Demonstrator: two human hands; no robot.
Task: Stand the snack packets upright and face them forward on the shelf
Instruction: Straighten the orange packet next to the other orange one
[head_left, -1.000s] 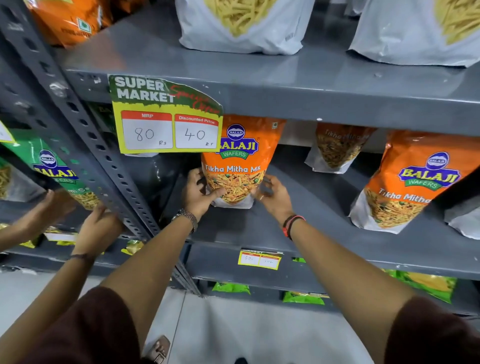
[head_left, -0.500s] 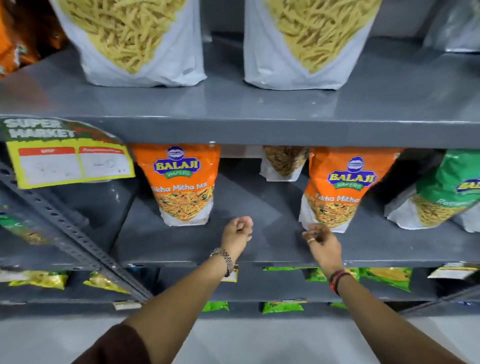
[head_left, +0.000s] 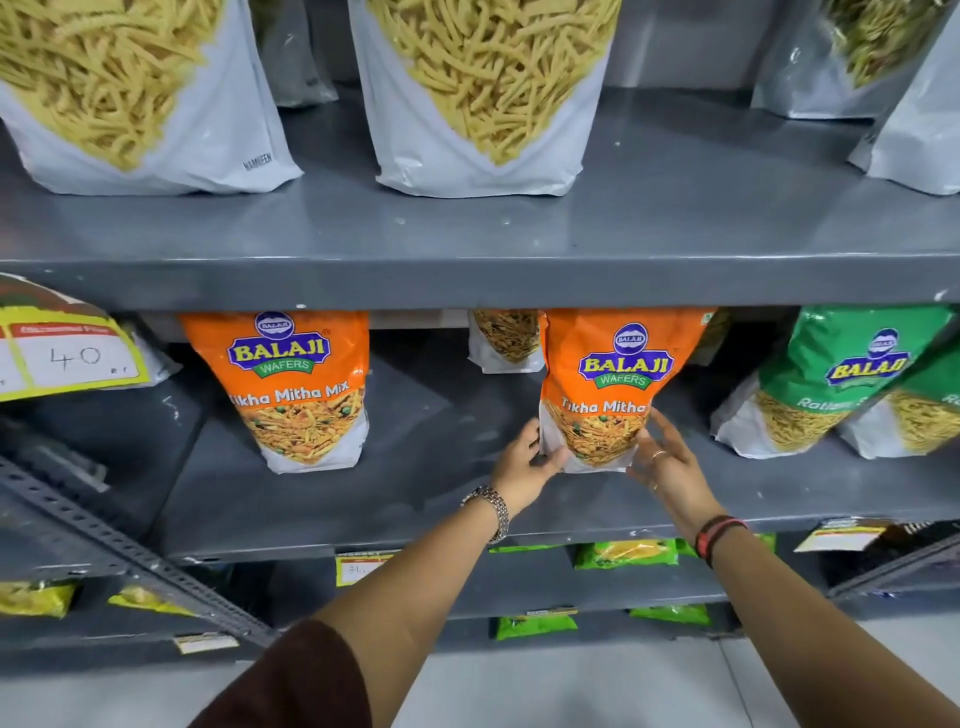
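Head view looks down on grey metal shelving. On the middle shelf (head_left: 426, 499) an orange Tikha Mitha packet (head_left: 602, 384) stands upright, label forward, its base set back from the front edge. The left hand (head_left: 524, 462) grips the packet's lower left corner, thumb on the front and fingers behind; the right hand (head_left: 670, 467) lies with spread fingers against the lower right edge. Both grips are clamped on that packet. A second orange packet (head_left: 296, 389) stands upright well to the left, with bare shelf between the two. Behind the gap a smaller packet (head_left: 506, 340) sits at the back. Green packets (head_left: 852, 384) lean together just right of the held one, a narrow gap between. Bare shelf runs along the front edge before all of them. White packets (head_left: 483, 93) of yellow sticks stand on the upper shelf (head_left: 467, 234). A yellow price tag (head_left: 67, 353) hangs at left.
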